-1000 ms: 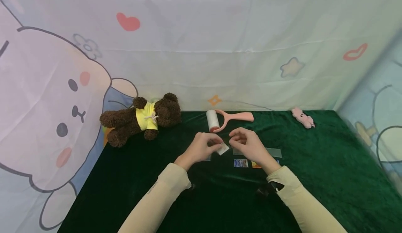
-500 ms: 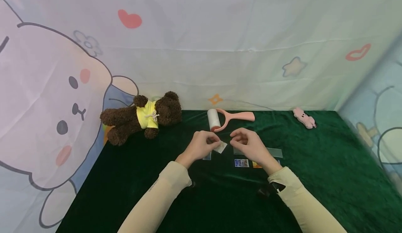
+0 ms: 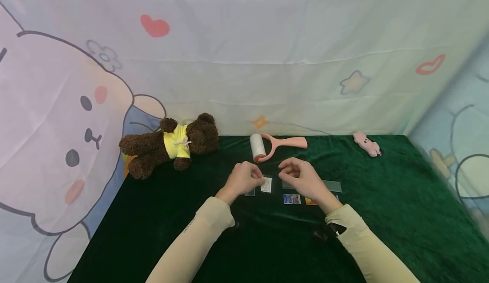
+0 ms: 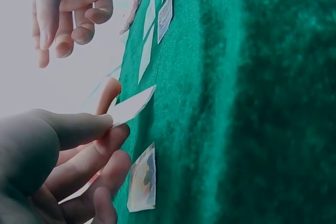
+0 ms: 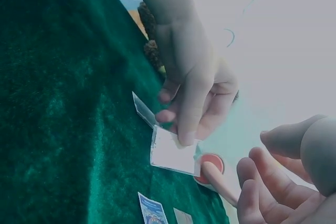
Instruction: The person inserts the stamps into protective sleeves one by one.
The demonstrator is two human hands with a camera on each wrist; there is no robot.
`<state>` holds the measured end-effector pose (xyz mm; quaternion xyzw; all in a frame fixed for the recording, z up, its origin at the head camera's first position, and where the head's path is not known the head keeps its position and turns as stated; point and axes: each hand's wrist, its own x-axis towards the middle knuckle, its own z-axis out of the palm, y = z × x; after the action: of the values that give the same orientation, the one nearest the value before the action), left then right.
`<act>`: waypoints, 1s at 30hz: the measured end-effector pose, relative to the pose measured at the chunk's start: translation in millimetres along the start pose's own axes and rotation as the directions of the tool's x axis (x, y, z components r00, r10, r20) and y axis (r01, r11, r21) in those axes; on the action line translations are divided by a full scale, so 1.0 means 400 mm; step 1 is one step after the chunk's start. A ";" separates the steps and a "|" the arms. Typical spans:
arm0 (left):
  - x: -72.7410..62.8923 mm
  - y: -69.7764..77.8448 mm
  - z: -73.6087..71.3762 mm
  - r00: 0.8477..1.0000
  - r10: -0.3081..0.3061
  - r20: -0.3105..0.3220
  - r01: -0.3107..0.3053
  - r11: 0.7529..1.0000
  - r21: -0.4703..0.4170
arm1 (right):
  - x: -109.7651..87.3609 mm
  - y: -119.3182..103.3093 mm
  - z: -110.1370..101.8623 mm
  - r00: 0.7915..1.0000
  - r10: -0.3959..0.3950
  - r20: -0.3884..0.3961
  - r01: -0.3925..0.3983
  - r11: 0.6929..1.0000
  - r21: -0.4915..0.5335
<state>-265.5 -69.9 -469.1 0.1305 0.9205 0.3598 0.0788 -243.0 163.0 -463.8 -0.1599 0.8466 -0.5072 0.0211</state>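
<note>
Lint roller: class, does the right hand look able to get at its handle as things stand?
Probably yes: the right hand holds nothing, and the roller's pink handle lies uncovered just beyond it.

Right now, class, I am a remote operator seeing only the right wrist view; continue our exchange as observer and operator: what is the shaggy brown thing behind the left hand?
Observer: A teddy bear in a yellow top.
Operator: What's on the small card my view puts just above the left hand's white piece?
Observer: A multicoloured picture, per the left wrist view.
Operator: Anything near the right hand?
Observer: An orange card, partly hidden behind its wrist in the head view.
</note>
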 end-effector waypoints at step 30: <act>0.018 0.004 0.029 1.000 0.023 0.008 -0.025 0.973 0.229 | -0.010 -0.008 -0.005 1.000 0.002 -0.002 -0.002 1.000 -0.009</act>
<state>-269.3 -59.1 -477.0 0.1508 0.9540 0.2519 0.0614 -238.9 164.4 -460.5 -0.1585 0.8490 -0.5036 0.0203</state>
